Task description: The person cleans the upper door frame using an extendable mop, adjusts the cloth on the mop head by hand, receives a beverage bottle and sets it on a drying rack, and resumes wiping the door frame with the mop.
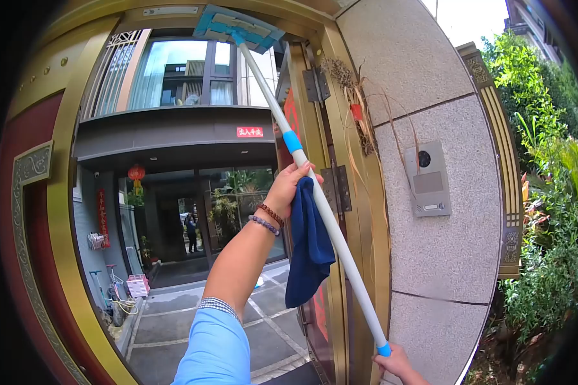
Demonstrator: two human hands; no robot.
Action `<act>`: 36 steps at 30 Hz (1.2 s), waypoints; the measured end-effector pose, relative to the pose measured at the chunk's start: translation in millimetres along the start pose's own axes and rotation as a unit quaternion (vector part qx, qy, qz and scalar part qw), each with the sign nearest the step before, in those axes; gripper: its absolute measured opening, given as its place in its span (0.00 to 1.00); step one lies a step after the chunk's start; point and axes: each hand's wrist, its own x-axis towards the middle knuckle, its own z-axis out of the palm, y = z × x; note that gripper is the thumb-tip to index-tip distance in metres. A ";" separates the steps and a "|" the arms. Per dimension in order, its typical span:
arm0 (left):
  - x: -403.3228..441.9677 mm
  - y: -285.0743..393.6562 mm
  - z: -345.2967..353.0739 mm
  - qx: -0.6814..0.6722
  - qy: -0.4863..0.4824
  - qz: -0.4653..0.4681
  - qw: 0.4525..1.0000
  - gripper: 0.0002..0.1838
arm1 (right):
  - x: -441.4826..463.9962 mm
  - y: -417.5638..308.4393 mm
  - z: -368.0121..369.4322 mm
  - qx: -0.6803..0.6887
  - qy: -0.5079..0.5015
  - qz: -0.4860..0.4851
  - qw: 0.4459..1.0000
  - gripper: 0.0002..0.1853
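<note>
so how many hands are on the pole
2: the left hand grips the pole just below the upper blue collar, and the right hand is by the lower blue collar. No others show on it.

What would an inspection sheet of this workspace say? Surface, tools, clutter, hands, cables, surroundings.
Surface: gold-coloured door frame; cleanliness cannot be judged.
Job's things: flat mop head at the frame's top, contact unclear; pale pole slanted; dark blue cloth hanging below the upper hand.
Clutter: dried plant bundle on the frame's right side; pinkish crate in the courtyard.
Grips: left grip closed round the pole below a blue collar; right grip at its lower end.
Cables: yellowish coil near the crate, cable or hose unclear.
Surroundings: intercom, stone wall, shrubs.
</note>
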 end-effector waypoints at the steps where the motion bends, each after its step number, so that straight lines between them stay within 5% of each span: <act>1: 7.2 -0.9 -0.3 0.003 -0.004 0.010 1.000 0.12 | 2.3 -4.6 -7.0 0.000 0.020 -0.009 1.000 0.09; 10: 35.2 8.0 3.4 -0.003 -0.020 0.046 0.999 0.13 | 36.0 10.8 -11.3 -0.044 0.178 -0.146 0.972 0.15; 19: 61.2 -19.7 3.3 0.033 0.024 0.064 0.997 0.13 | 46.1 -10.4 -14.1 0.015 0.108 -0.010 0.994 0.15; 36: 87.1 -37.2 45.0 0.023 0.020 0.109 0.994 0.15 | 61.9 -6.0 -77.3 -0.062 0.183 -0.005 0.981 0.14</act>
